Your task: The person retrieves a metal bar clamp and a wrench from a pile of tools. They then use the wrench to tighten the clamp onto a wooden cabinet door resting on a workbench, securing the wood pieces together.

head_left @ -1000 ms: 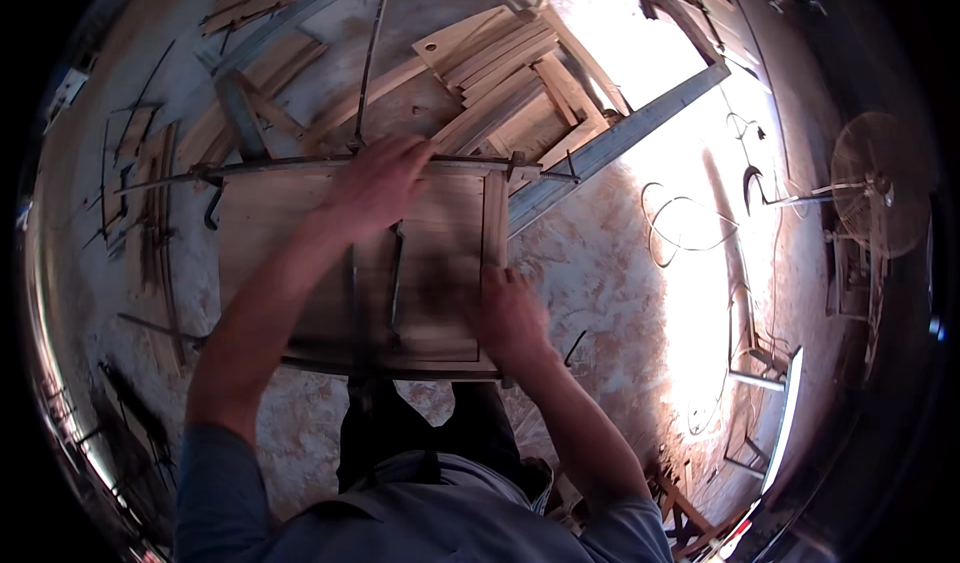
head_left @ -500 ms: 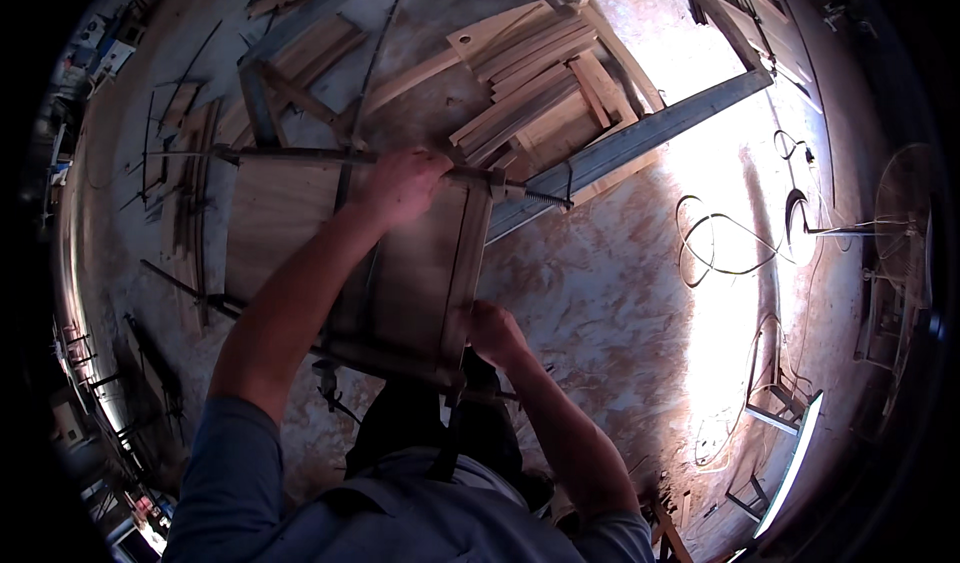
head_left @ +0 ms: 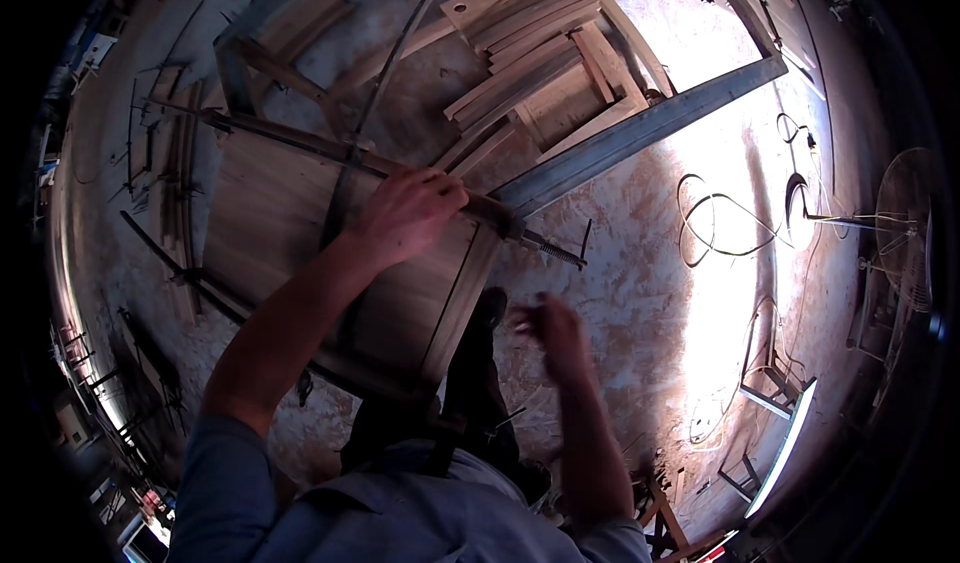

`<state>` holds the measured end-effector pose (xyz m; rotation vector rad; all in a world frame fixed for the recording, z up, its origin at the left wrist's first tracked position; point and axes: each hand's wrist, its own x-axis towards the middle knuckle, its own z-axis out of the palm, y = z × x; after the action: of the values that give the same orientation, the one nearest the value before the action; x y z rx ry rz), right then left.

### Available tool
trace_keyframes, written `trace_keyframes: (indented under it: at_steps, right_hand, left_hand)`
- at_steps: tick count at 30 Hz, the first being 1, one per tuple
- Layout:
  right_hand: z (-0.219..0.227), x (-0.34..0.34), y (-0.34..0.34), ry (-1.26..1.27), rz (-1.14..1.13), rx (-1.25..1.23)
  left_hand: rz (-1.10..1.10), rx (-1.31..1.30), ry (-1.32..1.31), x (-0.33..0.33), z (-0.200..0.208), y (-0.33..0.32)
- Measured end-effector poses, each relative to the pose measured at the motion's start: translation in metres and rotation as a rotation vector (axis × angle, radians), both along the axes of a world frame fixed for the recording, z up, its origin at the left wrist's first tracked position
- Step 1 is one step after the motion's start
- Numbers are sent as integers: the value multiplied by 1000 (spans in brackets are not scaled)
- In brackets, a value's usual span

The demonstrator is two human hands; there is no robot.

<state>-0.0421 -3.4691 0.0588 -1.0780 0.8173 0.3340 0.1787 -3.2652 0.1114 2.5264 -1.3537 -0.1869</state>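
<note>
A framed wooden panel (head_left: pixel 275 188) lies tilted in front of me, with long metal bar clamps along its far and near edges and another bar crossing it. My left hand (head_left: pixel 410 213) is closed over the far edge, its fingers wrapped round the bar clamp (head_left: pixel 310 143) there; part of the wooden rail beneath is hidden. At that clamp's right end a threaded screw (head_left: pixel 553 251) with a cross handle sticks out past the panel. Off the panel's right side, my right hand (head_left: pixel 555 333) is in the air, blurred, with its fingers partly curled.
A grey metal frame (head_left: pixel 640 138) stands beyond the panel, around stacked wooden boards (head_left: pixel 540 48). More long pieces lie at the left (head_left: pixel 180 178). On the right are looped cables (head_left: pixel 715 223) on the stained floor and a standing fan (head_left: pixel 905 213).
The panel and its clamps have turned clockwise, the right end coming nearer. My right hand has left the panel's right edge and moved right. My left hand stays at the far edge.
</note>
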Motion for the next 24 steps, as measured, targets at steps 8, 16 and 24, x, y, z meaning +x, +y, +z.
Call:
trace_keyframes:
  at_steps: [8, 16, 24]
  right_hand:
    - [28, 88, -49, 68, -144, 8]
    - [18, 58, -76, -579, 694, -1381]
    - [1, 55, -88, -681, 714, -1246]
  left_hand:
    - [-35, -21, -25, -1, -3, -1]
    - [-5, -25, -98, -3, -6, 3]
    - [3, 3, -251, -10, -29, -7]
